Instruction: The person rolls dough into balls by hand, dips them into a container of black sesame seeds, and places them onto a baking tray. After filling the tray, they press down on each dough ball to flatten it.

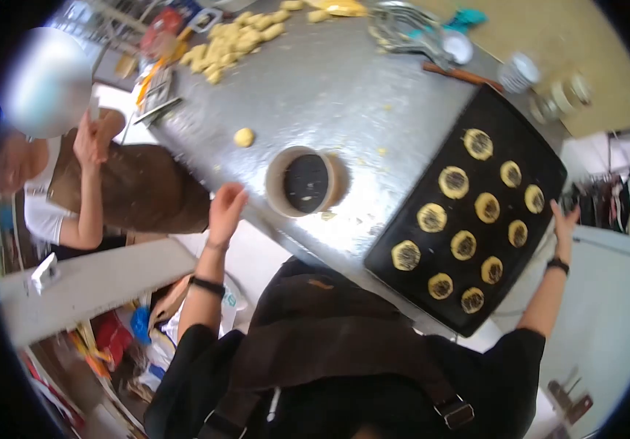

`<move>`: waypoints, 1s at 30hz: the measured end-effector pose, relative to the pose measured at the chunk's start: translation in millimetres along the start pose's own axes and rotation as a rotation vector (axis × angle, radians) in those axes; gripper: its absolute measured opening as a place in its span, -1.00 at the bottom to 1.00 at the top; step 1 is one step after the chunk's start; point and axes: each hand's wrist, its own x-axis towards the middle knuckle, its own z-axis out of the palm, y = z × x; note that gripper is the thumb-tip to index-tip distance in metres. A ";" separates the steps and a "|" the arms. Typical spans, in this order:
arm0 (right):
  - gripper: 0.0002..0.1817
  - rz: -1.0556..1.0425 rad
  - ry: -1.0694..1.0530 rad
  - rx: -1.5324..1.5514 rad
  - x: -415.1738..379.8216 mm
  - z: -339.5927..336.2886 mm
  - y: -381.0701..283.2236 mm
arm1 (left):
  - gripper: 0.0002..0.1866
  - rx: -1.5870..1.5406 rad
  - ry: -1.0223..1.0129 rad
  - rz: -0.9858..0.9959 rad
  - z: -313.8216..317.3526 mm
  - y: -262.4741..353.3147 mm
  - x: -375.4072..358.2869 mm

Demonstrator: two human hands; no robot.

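A black baking tray (432, 245) lies at the right, reaching past the table's near edge. On it sit several round pale dough pieces (487, 208) with dark specks on top. My right hand (565, 219) is at the tray's right rim and appears to grip it. My left hand (227, 212) is left of a round tub (275, 179), apart from it, with fingers curled together; whatever they may hold is hidden. Dark contents with a few pale bits show inside the tub. Beyond it lies a single dough ball (244, 137).
A metal table (315, 88) carries a heap of dough pieces (234, 40) at the far left. Metal tools (410, 33), a wooden stick (461, 74), a white cup (518, 73) and a glass jar (560, 99) are at the far right. Another person in a brown apron (136, 186) stands left.
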 end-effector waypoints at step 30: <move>-0.35 0.159 0.311 -0.086 -384.0 -160.1 -130.6 | -0.53 -0.575 -0.775 0.034 -25.8 66.5 77.2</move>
